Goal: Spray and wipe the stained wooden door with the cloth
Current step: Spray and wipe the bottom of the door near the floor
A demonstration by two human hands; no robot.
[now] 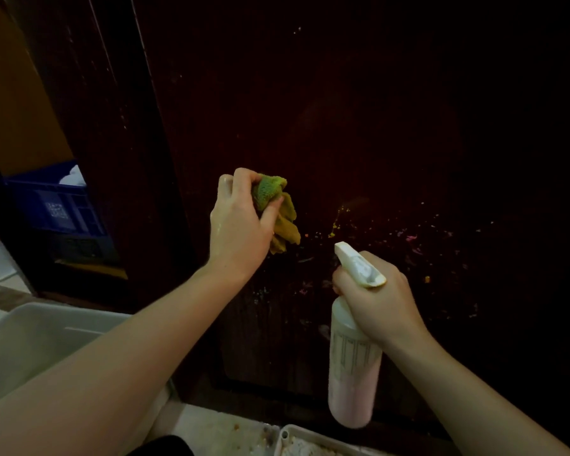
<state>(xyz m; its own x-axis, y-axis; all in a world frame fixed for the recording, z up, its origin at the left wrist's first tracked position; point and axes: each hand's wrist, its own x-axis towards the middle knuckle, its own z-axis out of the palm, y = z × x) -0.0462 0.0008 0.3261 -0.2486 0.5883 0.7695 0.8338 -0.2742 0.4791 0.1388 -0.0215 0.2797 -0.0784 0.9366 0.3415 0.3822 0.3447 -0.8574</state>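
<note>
Green-yellow cloth [278,212] is bunched in the left hand [241,222], fingers curled round its top, the loose end hanging below the thumb against the dark wooden door [359,110]. The right hand [380,307] grips the neck of a white spray bottle [352,366], nozzle aimed at the door's coloured stains [408,238], which lie right of the cloth.

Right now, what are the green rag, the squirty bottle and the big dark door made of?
The cloth looks like soft, fuzzy fabric, maybe microfibre: it bunches in the left hand. The spray bottle in the right hand looks like cloudy plastic; pinkish liquid shows through. The door seems dark, slightly glossy wood, speckled with stains.
</note>
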